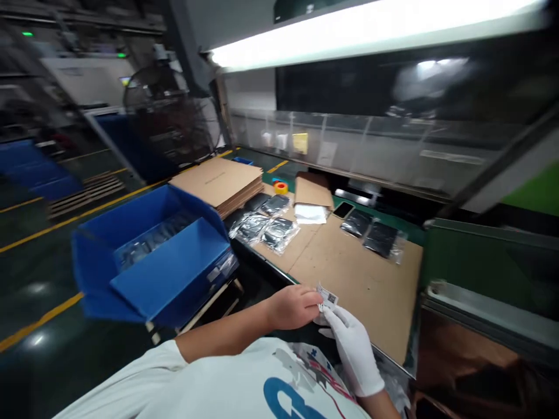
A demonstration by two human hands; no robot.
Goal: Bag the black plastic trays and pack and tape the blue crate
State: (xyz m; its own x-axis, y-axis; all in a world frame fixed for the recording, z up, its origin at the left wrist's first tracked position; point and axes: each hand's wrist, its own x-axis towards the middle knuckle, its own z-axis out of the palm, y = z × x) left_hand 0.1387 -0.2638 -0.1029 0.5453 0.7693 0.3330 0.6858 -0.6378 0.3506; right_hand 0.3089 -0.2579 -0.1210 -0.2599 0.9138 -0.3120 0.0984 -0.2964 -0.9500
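Observation:
Close to my body at the table's front edge, my bare left hand (294, 306) is closed on a small white label (328, 297) printed with a square code. My right hand (351, 343), in a white glove, meets it from the right, its thumb and fingertips pinched at the label's lower edge. Beyond them lies a brown cardboard sheet (349, 279) on the table. Clear bags with dark contents (277, 233) lie at its left, and more bagged dark items (379, 237) at its right.
A blue bin (161, 273) with clear packages stands at the left. Stacked cardboard (218, 180), yellow tape (280, 188), an open carton (312, 192) and a phone (343, 210) are at the back. A lamp (349, 35) hangs above.

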